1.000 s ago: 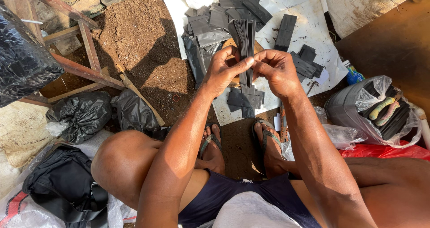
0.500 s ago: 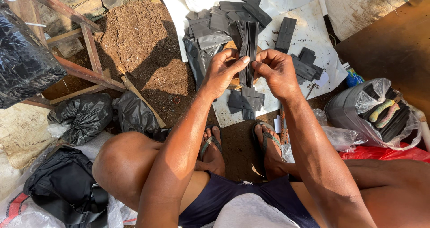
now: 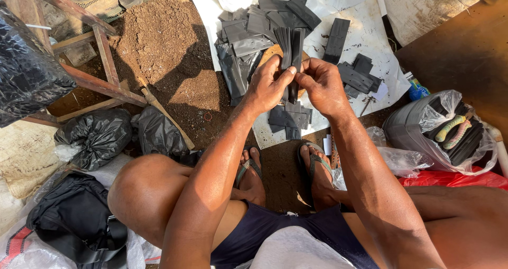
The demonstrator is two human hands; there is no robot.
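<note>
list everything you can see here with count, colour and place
black plastic strips: a bunch, black, held between both hands
loose black pieces: many, black, on the white sheet
white sheet: one, white, on the ground ahead
soil: one pile, brown, upper left
wooden frame: one, reddish brown, left
black bags: two, black, by the left knee
clear bag: one, clear, right
flip-flops: two, grey-green, on the feet
left hand: one, on the strips
right hand: one, on the strips

Strips: thin black plastic (image 3: pixel 292 49), bunched (slightly fanned at top)
Pose: upright, lower ends pinched between fingers
Place: above white sheet (image 3: pixel 365 36)
</note>
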